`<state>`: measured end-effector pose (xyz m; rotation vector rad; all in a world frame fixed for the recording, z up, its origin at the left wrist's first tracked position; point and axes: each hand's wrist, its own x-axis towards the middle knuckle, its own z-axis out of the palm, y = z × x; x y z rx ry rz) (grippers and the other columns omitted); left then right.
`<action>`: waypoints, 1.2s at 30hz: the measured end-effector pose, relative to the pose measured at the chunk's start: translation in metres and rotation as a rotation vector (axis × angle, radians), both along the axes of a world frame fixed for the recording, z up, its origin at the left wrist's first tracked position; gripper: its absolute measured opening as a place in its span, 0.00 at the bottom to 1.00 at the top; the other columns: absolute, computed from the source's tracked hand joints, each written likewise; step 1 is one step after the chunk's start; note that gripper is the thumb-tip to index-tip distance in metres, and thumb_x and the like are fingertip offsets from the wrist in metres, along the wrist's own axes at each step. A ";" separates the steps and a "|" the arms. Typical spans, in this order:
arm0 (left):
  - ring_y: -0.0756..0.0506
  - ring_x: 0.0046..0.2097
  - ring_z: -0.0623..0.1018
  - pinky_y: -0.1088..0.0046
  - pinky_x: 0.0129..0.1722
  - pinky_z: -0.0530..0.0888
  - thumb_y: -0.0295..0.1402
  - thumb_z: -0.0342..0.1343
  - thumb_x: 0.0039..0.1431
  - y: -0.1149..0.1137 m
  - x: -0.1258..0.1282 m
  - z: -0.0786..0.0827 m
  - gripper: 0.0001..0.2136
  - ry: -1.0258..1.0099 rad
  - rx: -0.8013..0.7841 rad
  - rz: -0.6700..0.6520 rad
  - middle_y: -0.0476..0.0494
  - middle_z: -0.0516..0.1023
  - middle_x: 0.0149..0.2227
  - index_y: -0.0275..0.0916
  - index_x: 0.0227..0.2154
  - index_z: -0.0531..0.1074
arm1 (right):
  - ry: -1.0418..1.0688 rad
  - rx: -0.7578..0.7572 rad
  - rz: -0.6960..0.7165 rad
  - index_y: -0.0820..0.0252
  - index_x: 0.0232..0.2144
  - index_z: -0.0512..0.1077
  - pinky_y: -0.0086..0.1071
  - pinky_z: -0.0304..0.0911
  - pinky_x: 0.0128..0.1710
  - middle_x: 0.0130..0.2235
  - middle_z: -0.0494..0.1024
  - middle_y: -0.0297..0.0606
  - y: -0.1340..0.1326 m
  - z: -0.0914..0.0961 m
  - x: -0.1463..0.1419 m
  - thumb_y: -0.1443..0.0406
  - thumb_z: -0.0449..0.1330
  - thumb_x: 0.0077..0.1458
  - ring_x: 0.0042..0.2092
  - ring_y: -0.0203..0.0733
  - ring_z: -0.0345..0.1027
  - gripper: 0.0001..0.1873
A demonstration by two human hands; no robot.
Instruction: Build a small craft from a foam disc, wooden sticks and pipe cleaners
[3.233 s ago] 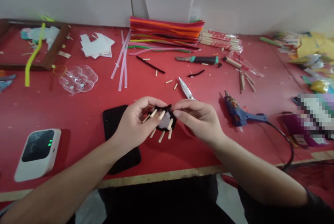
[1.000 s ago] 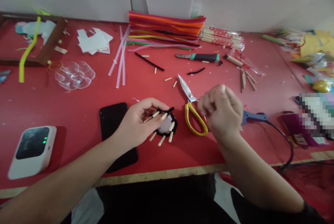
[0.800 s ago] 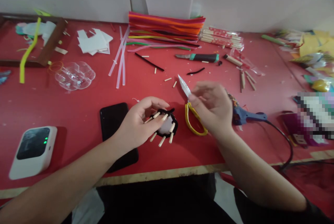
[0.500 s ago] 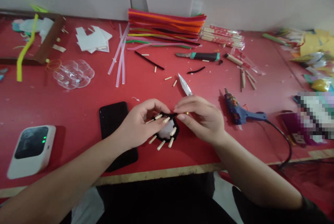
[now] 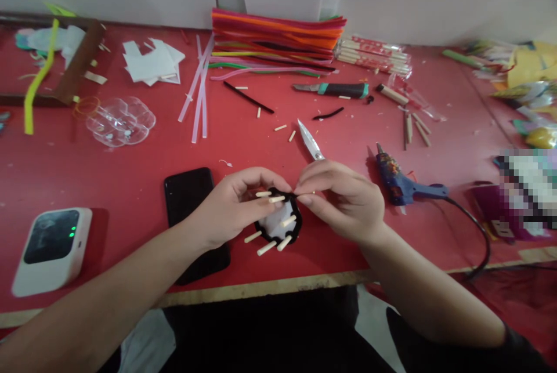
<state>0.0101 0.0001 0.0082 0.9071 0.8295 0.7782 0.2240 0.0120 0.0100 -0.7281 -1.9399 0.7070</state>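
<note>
My left hand (image 5: 235,202) is closed on a small round craft piece, its thumb pressed over the top edge. The piece has a white disc base (image 5: 273,223) with several short wooden sticks (image 5: 267,248) standing out around its rim. A black pipe cleaner (image 5: 298,225) winds around the sticks. At the upper edge of the piece, thumb and fingertips of my right hand (image 5: 346,196) pinch the black pipe cleaner. A pair of scissors (image 5: 310,140) lies just beyond the right hand, its handles hidden beneath that hand.
A black phone (image 5: 191,193) lies under my left forearm, with a white device (image 5: 54,251) farther left. To the right rests a blue glue gun (image 5: 402,184) with its cord. Behind are a utility knife (image 5: 342,90), a pipe cleaner bundle (image 5: 278,36) and a clear plastic palette (image 5: 122,122).
The craft piece has tilted slightly, and its sticks point at a somewhat different angle. My right hand has shifted a little to the right, still pinching at the piece's top edge.
</note>
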 end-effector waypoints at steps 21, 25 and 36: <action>0.48 0.30 0.80 0.72 0.31 0.76 0.29 0.63 0.54 0.000 0.000 0.010 0.04 0.167 0.177 0.090 0.49 0.79 0.30 0.40 0.34 0.75 | 0.042 -0.027 0.032 0.56 0.41 0.81 0.36 0.76 0.36 0.36 0.81 0.40 -0.003 0.002 -0.002 0.72 0.67 0.57 0.36 0.40 0.78 0.10; 0.48 0.31 0.80 0.72 0.32 0.77 0.29 0.63 0.55 -0.001 0.001 0.010 0.04 0.172 0.182 0.130 0.49 0.79 0.30 0.40 0.33 0.75 | 0.029 0.006 0.043 0.58 0.43 0.81 0.35 0.76 0.35 0.38 0.81 0.41 -0.004 0.002 -0.002 0.73 0.66 0.57 0.36 0.39 0.78 0.11; 0.47 0.42 0.80 0.71 0.42 0.77 0.20 0.58 0.60 -0.009 -0.007 0.009 0.10 0.442 0.930 0.180 0.45 0.81 0.39 0.42 0.39 0.77 | 0.268 -0.528 0.126 0.56 0.36 0.81 0.26 0.75 0.37 0.36 0.80 0.34 -0.005 0.000 -0.003 0.71 0.69 0.56 0.37 0.32 0.76 0.06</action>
